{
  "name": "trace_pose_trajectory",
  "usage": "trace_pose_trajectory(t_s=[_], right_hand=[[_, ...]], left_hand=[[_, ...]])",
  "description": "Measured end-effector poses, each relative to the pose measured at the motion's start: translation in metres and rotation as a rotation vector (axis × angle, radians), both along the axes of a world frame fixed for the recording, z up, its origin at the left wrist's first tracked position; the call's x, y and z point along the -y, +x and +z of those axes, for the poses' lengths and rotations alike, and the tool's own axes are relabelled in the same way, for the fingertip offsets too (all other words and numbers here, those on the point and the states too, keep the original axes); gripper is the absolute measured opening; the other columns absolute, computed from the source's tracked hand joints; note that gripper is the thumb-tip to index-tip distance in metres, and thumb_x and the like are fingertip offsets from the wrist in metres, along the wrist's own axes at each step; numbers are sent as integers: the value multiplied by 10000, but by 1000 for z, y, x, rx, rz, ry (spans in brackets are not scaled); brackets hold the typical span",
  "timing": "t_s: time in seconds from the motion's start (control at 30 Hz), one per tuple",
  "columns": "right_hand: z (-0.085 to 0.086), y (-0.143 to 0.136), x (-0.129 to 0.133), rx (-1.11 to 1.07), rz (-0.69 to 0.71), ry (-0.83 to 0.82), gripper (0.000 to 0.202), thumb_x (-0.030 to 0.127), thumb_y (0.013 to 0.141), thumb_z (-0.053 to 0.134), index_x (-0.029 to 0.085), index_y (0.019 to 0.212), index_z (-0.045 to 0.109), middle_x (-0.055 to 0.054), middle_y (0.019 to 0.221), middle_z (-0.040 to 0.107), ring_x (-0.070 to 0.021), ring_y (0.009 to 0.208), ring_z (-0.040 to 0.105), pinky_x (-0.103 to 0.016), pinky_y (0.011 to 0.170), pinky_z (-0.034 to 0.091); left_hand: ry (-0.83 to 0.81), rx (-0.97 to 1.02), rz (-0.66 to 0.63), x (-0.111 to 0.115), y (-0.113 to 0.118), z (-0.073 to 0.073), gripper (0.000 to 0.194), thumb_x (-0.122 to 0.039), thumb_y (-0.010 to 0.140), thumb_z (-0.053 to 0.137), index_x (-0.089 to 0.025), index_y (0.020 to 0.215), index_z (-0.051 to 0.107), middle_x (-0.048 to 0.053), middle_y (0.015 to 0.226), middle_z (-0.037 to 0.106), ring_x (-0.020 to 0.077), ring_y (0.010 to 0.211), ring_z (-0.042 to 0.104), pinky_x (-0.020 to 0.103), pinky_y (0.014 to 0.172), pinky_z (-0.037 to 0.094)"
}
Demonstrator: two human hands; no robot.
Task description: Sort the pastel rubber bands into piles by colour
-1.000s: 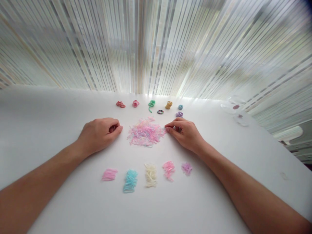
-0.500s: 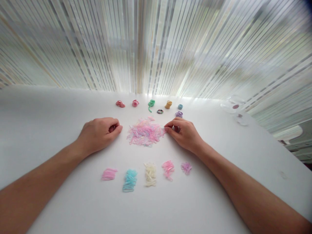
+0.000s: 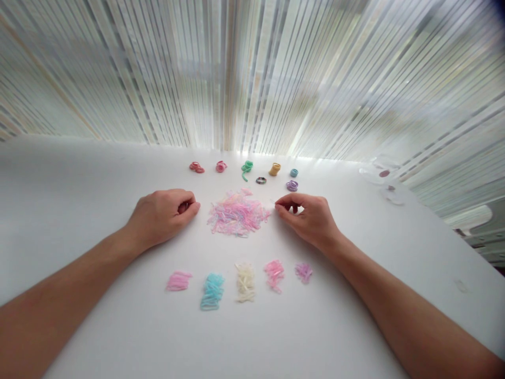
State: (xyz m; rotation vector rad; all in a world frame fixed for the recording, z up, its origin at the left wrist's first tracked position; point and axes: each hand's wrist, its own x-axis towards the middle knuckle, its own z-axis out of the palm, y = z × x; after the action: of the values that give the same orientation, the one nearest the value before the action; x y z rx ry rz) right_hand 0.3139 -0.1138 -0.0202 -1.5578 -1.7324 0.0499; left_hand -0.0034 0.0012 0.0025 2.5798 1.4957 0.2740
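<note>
A loose heap of pastel rubber bands [image 3: 239, 213], mostly pink with pale blue and white ones, lies on the white table between my hands. To its left rests my left hand [image 3: 168, 216], fingers curled and thumb against the forefinger, with nothing showing in it. Just off the heap's right edge, my right hand [image 3: 305, 216] pinches thumb and forefinger together; a faint pale rubber band shows at the tips. Nearer to me are sorted piles: pink bands [image 3: 179, 280], light blue bands [image 3: 212, 291], cream bands [image 3: 245, 282], brighter pink bands [image 3: 274, 275] and lilac bands [image 3: 303, 272].
Along the back lie red coils [image 3: 196, 167], a pink coil [image 3: 221, 166], a green coil [image 3: 247, 168], a yellow coil [image 3: 275, 169], a blue coil [image 3: 294, 172], a purple coil [image 3: 292, 186] and a dark multicoloured ring [image 3: 261, 180]. Clear plastic pieces [image 3: 392, 195] sit far right, before a striped curtain [image 3: 229, 79].
My right hand has drawn back a little to the right, so its fingertips are now apart from the heap. My left hand stays in place. The whole view has shifted slightly.
</note>
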Motion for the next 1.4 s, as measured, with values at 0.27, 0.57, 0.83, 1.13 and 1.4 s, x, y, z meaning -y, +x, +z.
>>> trace_pose_trajectory(t_s=[0.27,0.57,0.83,1.13,1.4], right_hand=[[8,9,24,157,110,35,118,123,885,689,183,909,787,-6,738,760,-130,626,698,-196,519,521],[19,7,35,391,326,23,128,116,984,648,169,1023,758,-49,827,785,-196,751,724,-318,685,577],[19,12,34,387,327,-88,119,178,991,655,199,1055,753,-81,936,800,-225,836,727,-360,756,582],[16,19,25,84,226,-290,112,280,919,754,209,959,830,-56,912,728,-145,711,628,-266,634,520],[7,18,23,-49,273,-332,143,299,946,737,214,936,851,-47,894,687,-113,637,557,-259,562,457]], left_hand=[[9,12,-16,0,-1,-2,337,-490,939,446,-232,785,598,13,785,662,186,733,556,324,675,310],[21,0,-18,-2,-1,-3,343,-493,940,443,-232,787,604,11,777,661,187,727,559,325,671,312],[23,-13,-15,-2,-1,-3,363,-512,930,440,-235,796,632,32,807,705,211,744,597,332,669,322],[31,-12,-14,-2,-1,-3,381,-524,923,433,-233,791,641,48,809,706,220,744,601,343,666,326],[30,-1,-9,-1,0,-3,355,-502,923,438,-225,786,612,33,804,685,199,734,571,336,671,314]])
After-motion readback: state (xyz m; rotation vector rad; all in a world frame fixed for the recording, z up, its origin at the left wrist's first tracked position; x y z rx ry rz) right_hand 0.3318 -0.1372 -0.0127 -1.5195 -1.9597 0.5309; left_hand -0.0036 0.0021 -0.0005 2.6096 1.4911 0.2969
